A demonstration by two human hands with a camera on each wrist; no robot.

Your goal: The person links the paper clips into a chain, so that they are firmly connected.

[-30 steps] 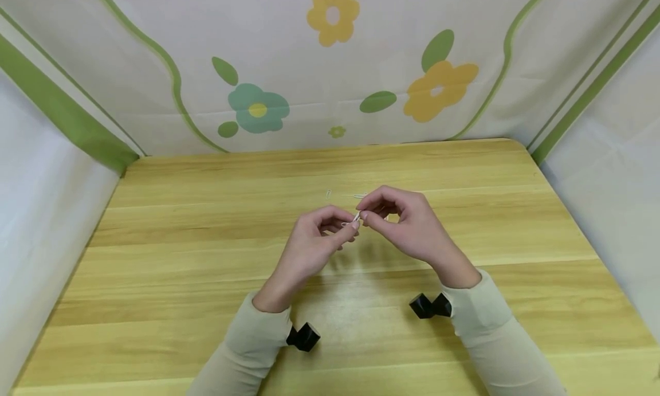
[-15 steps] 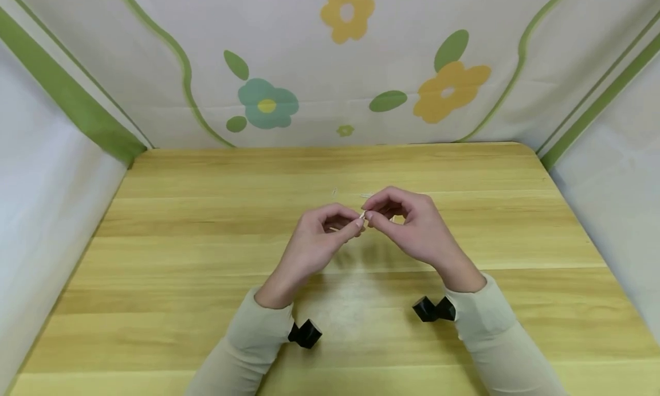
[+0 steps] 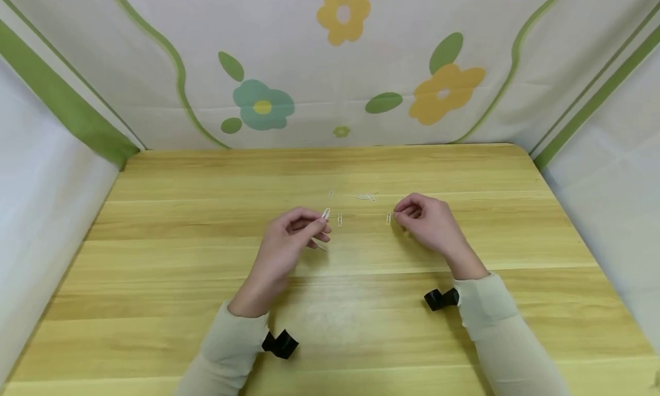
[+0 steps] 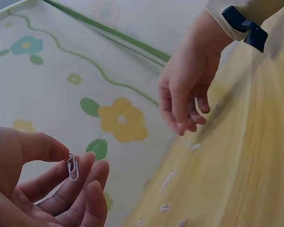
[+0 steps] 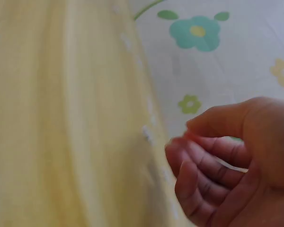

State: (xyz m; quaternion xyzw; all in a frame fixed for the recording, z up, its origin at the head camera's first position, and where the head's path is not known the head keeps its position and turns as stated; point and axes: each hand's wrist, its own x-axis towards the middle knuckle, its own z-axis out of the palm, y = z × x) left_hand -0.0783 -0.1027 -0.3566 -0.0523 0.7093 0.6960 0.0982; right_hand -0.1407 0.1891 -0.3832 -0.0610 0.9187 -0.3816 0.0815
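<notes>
My left hand [image 3: 294,235] pinches a white paperclip [image 4: 73,169] between thumb and index finger, raised over the wooden table. Its other fingers curl loosely below. To the right, my right hand [image 3: 425,221] hovers with loosely bent fingers, thumb and index tips close together and no paperclip showing between them. Just left of those fingertips a white paperclip [image 3: 389,219] lies on the table. Another paperclip [image 3: 340,220] lies right of my left fingertips. A thin pale piece [image 3: 322,247] shows just under the left fingers, partly hidden.
Several white paperclips [image 3: 366,198] lie in a small cluster farther back, with a single paperclip [image 3: 332,193] to their left. A flower-patterned cloth [image 3: 309,69] stands behind the wooden table [image 3: 350,327] and along both sides.
Both hands were together at the middle, fingertips meeting at a white paperclip. They have parted: the left moved left with the paperclip, the right moved right, uncovering paperclips on the table.
</notes>
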